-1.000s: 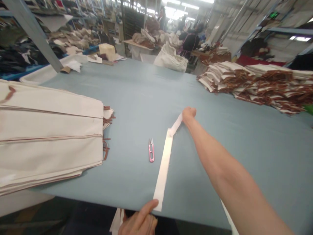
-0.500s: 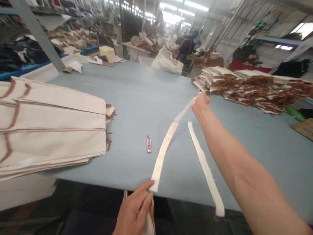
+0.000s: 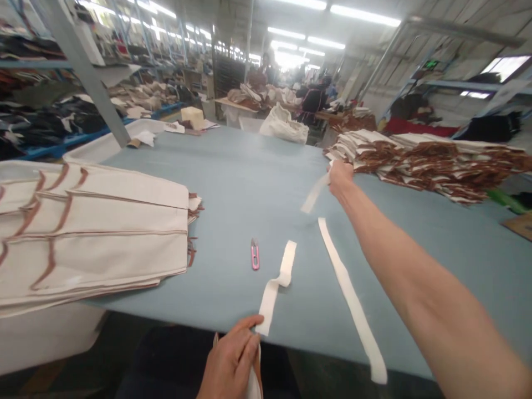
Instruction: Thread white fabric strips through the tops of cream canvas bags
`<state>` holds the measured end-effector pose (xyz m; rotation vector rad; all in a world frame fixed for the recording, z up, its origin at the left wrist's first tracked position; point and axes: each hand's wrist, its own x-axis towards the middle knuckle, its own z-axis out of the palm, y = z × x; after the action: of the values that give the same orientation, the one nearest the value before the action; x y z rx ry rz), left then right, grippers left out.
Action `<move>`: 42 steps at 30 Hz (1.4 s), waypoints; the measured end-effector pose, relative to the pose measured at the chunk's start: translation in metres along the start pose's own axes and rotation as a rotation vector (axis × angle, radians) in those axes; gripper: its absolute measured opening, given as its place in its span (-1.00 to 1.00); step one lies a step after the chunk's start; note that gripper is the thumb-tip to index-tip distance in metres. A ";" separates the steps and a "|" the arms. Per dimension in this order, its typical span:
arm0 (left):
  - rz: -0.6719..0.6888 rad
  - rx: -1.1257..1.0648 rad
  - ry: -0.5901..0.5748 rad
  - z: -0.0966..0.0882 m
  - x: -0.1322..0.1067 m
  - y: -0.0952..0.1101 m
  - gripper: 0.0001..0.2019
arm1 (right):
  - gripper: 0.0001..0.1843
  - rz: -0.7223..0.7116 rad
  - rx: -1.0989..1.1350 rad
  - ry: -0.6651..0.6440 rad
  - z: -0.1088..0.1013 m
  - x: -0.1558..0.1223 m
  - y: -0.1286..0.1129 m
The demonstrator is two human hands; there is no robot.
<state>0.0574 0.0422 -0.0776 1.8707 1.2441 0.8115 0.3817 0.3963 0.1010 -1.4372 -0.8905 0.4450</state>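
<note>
My right hand point(image 3: 341, 176) is stretched out over the far right of the table, its fingers pinched on one end of a thin white fabric strip point(image 3: 315, 194) whose other end hangs toward me. At the near table edge my left hand point(image 3: 231, 354) is closed on a cream fabric piece point(image 3: 253, 381) with a brown edge, mostly hidden beneath the hand. Its index finger touches the near end of a cream strip point(image 3: 269, 302), which lies with a buckle in its middle. A longer cream strip point(image 3: 349, 288) lies to the right, its near end over the table edge.
Pink thread snips point(image 3: 255, 256) lie mid-table. On the left are stacked cream panels point(image 3: 124, 221) with brown trim; at the back right, a pile of cream and brown pieces point(image 3: 419, 158). A white sack point(image 3: 285, 124) stands beyond the blue-grey table point(image 3: 233, 172). A person point(image 3: 313, 100) is farther back.
The strip in my right hand has come apart from the cream strip under my left finger, which has buckled back toward me. The view has tilted up slightly.
</note>
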 end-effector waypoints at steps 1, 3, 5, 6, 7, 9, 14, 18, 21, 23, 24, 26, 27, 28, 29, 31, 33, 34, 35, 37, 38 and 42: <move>-0.019 -0.018 -0.012 -0.002 0.001 0.002 -0.53 | -0.64 0.055 0.009 -0.006 -0.003 -0.004 0.003; -0.077 -0.065 -0.044 -0.008 0.002 0.008 -0.51 | -0.66 0.162 0.025 -0.027 -0.014 -0.016 0.006; -0.130 -0.116 -0.063 -0.015 0.003 0.015 -0.50 | -0.66 0.230 0.050 -0.051 -0.028 -0.031 0.002; -0.143 -0.139 -0.068 -0.018 0.002 0.018 -0.50 | -0.66 0.255 0.067 -0.061 -0.036 -0.040 -0.001; -0.139 -0.159 -0.071 -0.020 0.001 0.021 -0.50 | -0.67 0.273 0.087 -0.069 -0.044 -0.049 -0.006; -0.094 -0.187 -0.061 -0.022 -0.002 0.025 -0.52 | -0.69 0.300 0.135 -0.088 -0.058 -0.069 -0.018; 0.004 -0.165 0.093 -0.023 -0.014 0.031 -0.59 | -0.76 0.350 0.279 -0.209 -0.071 -0.133 -0.054; 0.079 -0.173 0.187 -0.031 -0.028 0.034 -0.61 | -0.56 0.395 0.394 -0.378 -0.067 -0.202 -0.084; 0.022 -0.248 0.235 -0.039 -0.043 0.032 -0.61 | -0.52 0.446 0.484 -0.507 -0.062 -0.256 -0.104; -0.064 -0.339 0.251 -0.042 -0.053 0.030 -0.60 | -0.54 0.494 0.550 -0.577 -0.058 -0.290 -0.117; -0.103 -0.383 0.252 -0.043 -0.057 0.030 -0.59 | -0.56 0.522 0.584 -0.608 -0.056 -0.305 -0.123; -0.153 -0.454 0.231 -0.042 -0.062 0.032 -0.60 | -0.60 0.579 0.649 -0.657 -0.053 -0.334 -0.134; -0.166 -0.488 0.208 -0.041 -0.064 0.036 -0.62 | -0.62 0.604 0.680 -0.672 -0.051 -0.347 -0.139; -0.175 -0.532 0.176 -0.040 -0.065 0.040 -0.64 | -0.64 0.624 0.711 -0.679 -0.049 -0.359 -0.142; -0.180 -0.582 0.142 -0.038 -0.066 0.044 -0.63 | -0.65 0.638 0.740 -0.678 -0.048 -0.370 -0.144; -0.177 -0.682 0.090 -0.034 -0.068 0.055 -0.49 | -0.64 0.651 0.790 -0.656 -0.048 -0.389 -0.142; -0.167 -0.787 0.077 -0.033 -0.071 0.064 -0.30 | -0.61 0.650 0.818 -0.617 -0.050 -0.405 -0.133; -0.163 -0.834 0.085 -0.033 -0.073 0.068 -0.23 | -0.59 0.649 0.820 -0.596 -0.052 -0.412 -0.126; -0.162 -0.879 0.105 -0.035 -0.075 0.071 -0.19 | -0.57 0.647 0.814 -0.574 -0.054 -0.418 -0.118; -0.162 -0.927 0.198 -0.040 -0.080 0.077 -0.20 | -0.50 0.639 0.787 -0.534 -0.059 -0.432 -0.101; -0.160 -0.919 0.266 -0.043 -0.083 0.079 -0.25 | -0.46 0.633 0.766 -0.520 -0.062 -0.439 -0.093; -0.134 -0.814 0.458 -0.059 -0.092 0.088 -0.49 | -0.37 0.599 0.634 -0.518 -0.071 -0.469 -0.066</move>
<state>0.0203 -0.0539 0.0186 0.9650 1.0423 1.4540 0.1286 -0.0077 0.0520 -0.9736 -0.6035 1.4604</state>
